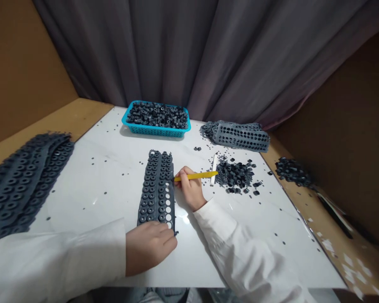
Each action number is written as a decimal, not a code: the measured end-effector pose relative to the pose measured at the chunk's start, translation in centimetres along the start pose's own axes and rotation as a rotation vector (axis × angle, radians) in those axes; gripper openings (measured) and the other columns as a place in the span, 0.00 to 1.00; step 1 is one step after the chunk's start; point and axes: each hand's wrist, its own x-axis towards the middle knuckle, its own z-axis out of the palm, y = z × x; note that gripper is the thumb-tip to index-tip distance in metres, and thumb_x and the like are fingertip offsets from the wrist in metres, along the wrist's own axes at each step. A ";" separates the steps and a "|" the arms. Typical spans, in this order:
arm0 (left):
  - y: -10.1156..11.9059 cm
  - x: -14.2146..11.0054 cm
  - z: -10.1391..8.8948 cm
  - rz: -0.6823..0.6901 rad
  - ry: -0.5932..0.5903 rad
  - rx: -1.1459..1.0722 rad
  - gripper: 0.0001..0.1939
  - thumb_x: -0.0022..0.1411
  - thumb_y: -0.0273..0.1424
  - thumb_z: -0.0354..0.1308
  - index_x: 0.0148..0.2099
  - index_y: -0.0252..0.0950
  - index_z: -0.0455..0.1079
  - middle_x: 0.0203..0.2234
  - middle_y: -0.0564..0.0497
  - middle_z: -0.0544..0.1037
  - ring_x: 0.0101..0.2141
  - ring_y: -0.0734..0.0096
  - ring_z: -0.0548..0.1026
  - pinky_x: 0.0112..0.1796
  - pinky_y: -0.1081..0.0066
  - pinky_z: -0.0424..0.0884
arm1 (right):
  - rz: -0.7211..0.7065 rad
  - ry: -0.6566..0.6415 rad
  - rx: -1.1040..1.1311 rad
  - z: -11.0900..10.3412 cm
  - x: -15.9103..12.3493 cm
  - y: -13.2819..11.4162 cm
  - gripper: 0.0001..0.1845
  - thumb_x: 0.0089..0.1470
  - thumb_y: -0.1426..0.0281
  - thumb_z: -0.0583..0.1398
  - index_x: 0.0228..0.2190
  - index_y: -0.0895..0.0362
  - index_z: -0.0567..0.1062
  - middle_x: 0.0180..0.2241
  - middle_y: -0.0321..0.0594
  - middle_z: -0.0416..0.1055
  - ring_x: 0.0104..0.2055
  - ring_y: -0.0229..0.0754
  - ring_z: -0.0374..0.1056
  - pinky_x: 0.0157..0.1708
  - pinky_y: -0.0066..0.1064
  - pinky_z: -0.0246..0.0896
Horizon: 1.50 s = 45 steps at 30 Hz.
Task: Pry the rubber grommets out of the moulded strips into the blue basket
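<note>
A dark grey rubber sheet of ring-shaped parts (156, 185) lies lengthwise on the white table. Down its right column, several round holes show white, while rings fill the other columns. My left hand (153, 244) holds the sheet's near end, its fingers bent and close together over the edge. Beside the right edge, my right hand (191, 189) pinches a yellow pen-shaped tool (198, 175). The tool's dark tip touches or nearly touches the right column just above the white holes; which of the two I cannot tell.
At the back stands a blue basket (156, 131) full of loose dark rings. Sheets with open holes (241, 136) lie back right, near a white pen-shaped stick (214, 168) and a heap of dark scraps (236, 174). Ring-filled sheets (22, 181) are stacked at left.
</note>
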 end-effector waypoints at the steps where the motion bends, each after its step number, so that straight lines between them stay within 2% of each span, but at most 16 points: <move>1: 0.0 0.1 -0.3 -0.026 -0.021 -0.038 0.07 0.62 0.23 0.49 0.31 0.36 0.62 0.25 0.52 0.71 0.28 0.68 0.69 0.29 0.69 0.62 | 0.013 0.014 0.016 0.0 0.0 0.0 0.15 0.58 0.66 0.48 0.22 0.55 0.65 0.18 0.32 0.65 0.21 0.36 0.62 0.24 0.27 0.57; 4: 0.1 0.5 -2.0 -0.134 -0.110 -0.241 0.02 0.59 0.28 0.55 0.33 0.38 0.64 0.28 0.54 0.74 0.30 0.69 0.71 0.31 0.71 0.63 | 0.039 0.032 0.045 -0.1 0.0 0.2 0.15 0.57 0.67 0.49 0.22 0.55 0.65 0.17 0.32 0.65 0.20 0.36 0.61 0.24 0.26 0.57; 7: -0.8 1.3 -3.8 -0.248 -0.164 -0.466 0.05 0.59 0.32 0.55 0.39 0.40 0.66 0.30 0.55 0.75 0.31 0.69 0.72 0.32 0.72 0.64 | 0.043 0.017 0.036 0.1 0.0 0.4 0.14 0.56 0.68 0.49 0.21 0.55 0.65 0.17 0.32 0.65 0.20 0.35 0.61 0.23 0.26 0.57; 9: -2.6 2.0 -4.8 -0.331 -0.151 -0.573 0.09 0.63 0.32 0.48 0.43 0.41 0.67 0.30 0.54 0.76 0.30 0.69 0.73 0.32 0.73 0.64 | 0.042 0.009 0.029 0.2 0.1 0.4 0.13 0.56 0.68 0.49 0.21 0.56 0.66 0.17 0.32 0.65 0.20 0.35 0.61 0.24 0.26 0.57; 11: -5.3 3.0 -5.3 -0.458 -0.080 -0.604 0.13 0.65 0.31 0.42 0.43 0.39 0.67 0.29 0.52 0.76 0.30 0.69 0.73 0.33 0.72 0.65 | 0.041 0.006 0.026 0.2 0.1 0.4 0.13 0.56 0.68 0.49 0.22 0.56 0.66 0.17 0.32 0.65 0.20 0.35 0.62 0.24 0.26 0.57; 13: -8.1 4.2 -5.6 -0.606 -0.046 -0.610 0.13 0.65 0.30 0.42 0.45 0.36 0.67 0.23 0.54 0.74 0.26 0.69 0.72 0.31 0.72 0.65 | 0.036 0.003 0.014 0.2 0.2 0.4 0.13 0.56 0.68 0.49 0.22 0.56 0.66 0.17 0.32 0.65 0.20 0.36 0.62 0.25 0.27 0.58; 15: -10.5 5.2 -5.5 -0.661 -0.021 -0.570 0.13 0.63 0.28 0.43 0.45 0.34 0.67 0.21 0.54 0.73 0.26 0.70 0.72 0.31 0.72 0.65 | 0.029 0.003 -0.012 0.2 0.2 0.4 0.13 0.56 0.68 0.49 0.22 0.56 0.65 0.17 0.32 0.65 0.21 0.36 0.63 0.25 0.27 0.58; 17: -12.0 6.2 -5.1 -0.634 -0.033 -0.492 0.12 0.62 0.27 0.46 0.42 0.33 0.69 0.22 0.53 0.74 0.27 0.70 0.72 0.32 0.72 0.65 | 0.021 -0.003 -0.041 0.1 0.3 0.4 0.13 0.56 0.69 0.49 0.22 0.55 0.65 0.18 0.32 0.65 0.21 0.36 0.63 0.26 0.27 0.58; 19: -12.7 6.9 -4.6 -0.552 -0.071 -0.411 0.10 0.60 0.27 0.49 0.39 0.33 0.72 0.23 0.52 0.75 0.28 0.69 0.73 0.34 0.72 0.65 | 0.013 -0.015 -0.067 0.1 0.3 0.3 0.12 0.56 0.70 0.48 0.22 0.55 0.65 0.18 0.32 0.65 0.22 0.36 0.63 0.26 0.27 0.57; 25: -12.7 8.3 -4.2 -0.319 -0.177 -0.203 0.08 0.51 0.27 0.61 0.35 0.31 0.74 0.26 0.49 0.75 0.29 0.68 0.72 0.32 0.73 0.65 | -0.028 -0.064 -0.149 0.0 0.6 0.0 0.12 0.55 0.72 0.47 0.21 0.54 0.60 0.18 0.31 0.61 0.21 0.36 0.59 0.24 0.27 0.53; 29: -12.4 8.9 -4.4 -0.236 -0.255 -0.082 0.06 0.52 0.27 0.61 0.35 0.32 0.75 0.30 0.46 0.75 0.33 0.65 0.73 0.35 0.71 0.67 | -0.047 -0.064 -0.218 0.0 0.7 -0.2 0.12 0.54 0.72 0.46 0.20 0.53 0.56 0.17 0.31 0.58 0.21 0.37 0.57 0.24 0.27 0.51; 33: -12.0 8.8 -3.7 -0.192 -0.297 0.019 0.06 0.57 0.25 0.57 0.36 0.31 0.74 0.31 0.44 0.75 0.36 0.63 0.73 0.38 0.68 0.68 | -0.050 -0.060 -0.240 0.0 0.7 -0.5 0.12 0.54 0.72 0.46 0.20 0.53 0.55 0.17 0.31 0.57 0.21 0.37 0.56 0.24 0.27 0.50; 37: -12.5 7.7 -2.3 -0.123 -0.185 0.068 0.09 0.62 0.24 0.51 0.33 0.31 0.72 0.29 0.46 0.73 0.35 0.65 0.72 0.38 0.69 0.68 | -0.040 -0.061 -0.250 -0.1 0.7 -0.5 0.12 0.54 0.73 0.47 0.20 0.53 0.55 0.16 0.31 0.57 0.20 0.36 0.55 0.23 0.27 0.49; 42: -13.5 5.9 -1.3 -0.110 0.062 -0.206 0.09 0.64 0.27 0.48 0.35 0.33 0.69 0.29 0.48 0.73 0.34 0.68 0.70 0.38 0.70 0.67 | -0.032 -0.087 -0.237 -0.1 0.8 -0.4 0.11 0.53 0.74 0.47 0.20 0.54 0.57 0.17 0.31 0.58 0.20 0.36 0.56 0.23 0.27 0.49; 45: -13.5 5.6 -1.1 -0.167 0.107 -0.280 0.09 0.64 0.28 0.48 0.35 0.33 0.69 0.30 0.48 0.73 0.34 0.68 0.71 0.39 0.70 0.67 | -0.034 -0.088 -0.231 -0.1 0.9 -0.4 0.11 0.54 0.74 0.47 0.21 0.54 0.58 0.17 0.31 0.59 0.21 0.36 0.57 0.23 0.27 0.50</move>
